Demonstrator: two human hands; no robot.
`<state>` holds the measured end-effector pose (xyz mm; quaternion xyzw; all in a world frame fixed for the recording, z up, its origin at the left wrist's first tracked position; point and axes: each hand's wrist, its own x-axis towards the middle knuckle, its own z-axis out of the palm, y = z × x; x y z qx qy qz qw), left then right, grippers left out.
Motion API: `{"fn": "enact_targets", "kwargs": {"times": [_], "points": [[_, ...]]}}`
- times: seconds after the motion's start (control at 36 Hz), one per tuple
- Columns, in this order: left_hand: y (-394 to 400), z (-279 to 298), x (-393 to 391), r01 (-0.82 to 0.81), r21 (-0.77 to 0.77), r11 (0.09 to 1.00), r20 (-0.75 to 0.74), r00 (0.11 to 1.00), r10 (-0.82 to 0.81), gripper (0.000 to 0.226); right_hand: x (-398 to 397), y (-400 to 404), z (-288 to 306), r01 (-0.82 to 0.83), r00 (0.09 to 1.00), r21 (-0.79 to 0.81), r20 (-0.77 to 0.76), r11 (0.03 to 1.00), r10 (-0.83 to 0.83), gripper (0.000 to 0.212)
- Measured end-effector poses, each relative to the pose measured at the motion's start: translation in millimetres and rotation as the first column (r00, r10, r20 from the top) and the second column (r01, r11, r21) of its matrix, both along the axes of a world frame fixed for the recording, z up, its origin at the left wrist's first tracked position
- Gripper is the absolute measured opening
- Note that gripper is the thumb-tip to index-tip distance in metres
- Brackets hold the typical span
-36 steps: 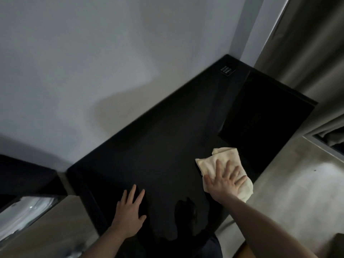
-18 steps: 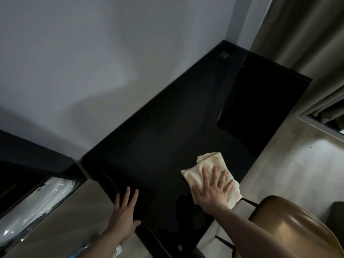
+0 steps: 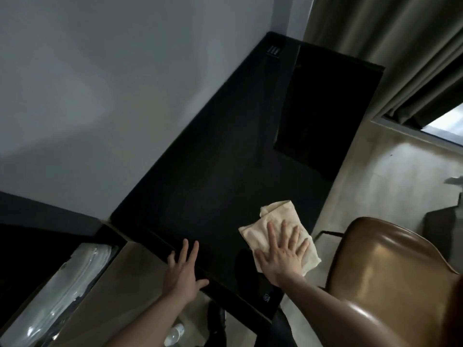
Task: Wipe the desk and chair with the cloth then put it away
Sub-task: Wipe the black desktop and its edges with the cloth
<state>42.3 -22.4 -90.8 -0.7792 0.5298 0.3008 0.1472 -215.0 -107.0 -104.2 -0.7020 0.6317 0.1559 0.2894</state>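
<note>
The desk (image 3: 208, 171) was a glossy black slab set against the wall, running away to the far corner; the cloth (image 3: 275, 221) was pale cream, folded and rumpled, lying flat on the near right part of the top; the chair (image 3: 390, 276) was brown and shiny, standing just right of the desk's near end.

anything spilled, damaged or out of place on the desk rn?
Nothing stands out. Right hand presses the cloth flat on the black desk; left hand rests at the desk's near edge. No spill or damage visible, though the dark surface hides detail.
</note>
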Motion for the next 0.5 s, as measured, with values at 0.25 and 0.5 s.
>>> {"fn": "enact_targets", "kwargs": {"times": [0.25,0.5], "points": [[7,8,51,0.321,-0.004,0.947,-0.008,0.947,-0.321,0.102,43,82,-8,0.156,0.988,-0.055,0.028,0.986,-0.155,0.083],[30,8,68,0.225,-0.085,0.971,-0.135,0.963,-0.235,0.091,114,132,-4,0.263,0.961,0.002,0.090,0.965,-0.262,0.087]]}}
